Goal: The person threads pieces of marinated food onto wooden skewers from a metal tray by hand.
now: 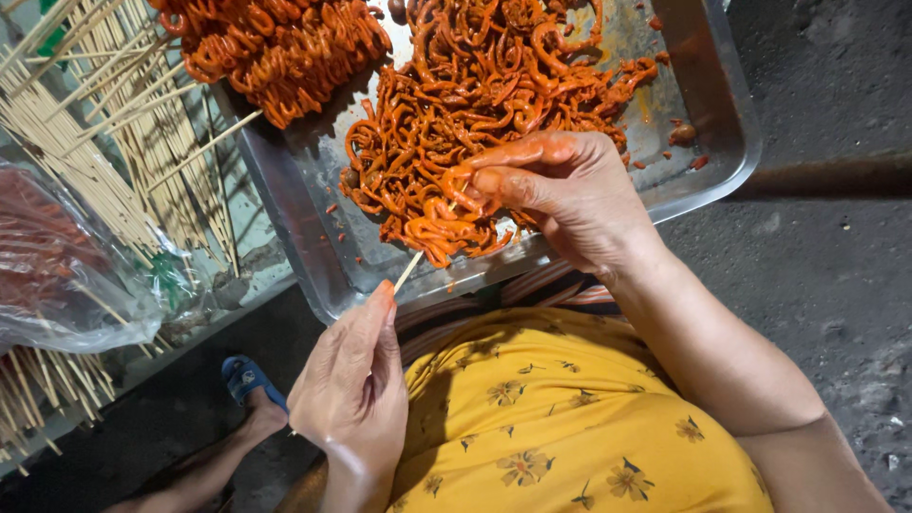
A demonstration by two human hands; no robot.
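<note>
We look down past a yellow flowered shirt (570,418) at our two hands working over a shallow rectangular metal tray (708,114) that holds a heap of orange-red marinated curled strips (475,95). Our left hand (353,389) rises from the lower middle, wrist low and palm turned inward, its grip narrow: thumb and forefinger pinch the lower end of a thin pale bamboo skewer (408,271), which slants up and to the right toward the tray's near rim. Our right hand (560,195) comes in from the right, forearm angled across the lap, wrist bent so the sauce-stained fingers curl left and down; its grip is closed on a bunch of the curled strips at the skewer's upper end, just above the tray's near edge. The skewer's tip is hidden under those strips. At the tray's far left lies a stack of already loaded skewers of the same orange-red strips (275,47). Left of the tray, a spread of bare bamboo sticks (114,123) lies on the tabletop, with a crumpled clear plastic bag (66,275) over part of them. Below, a foot in a blue sandal (249,385) rests on the dark floor.
</note>
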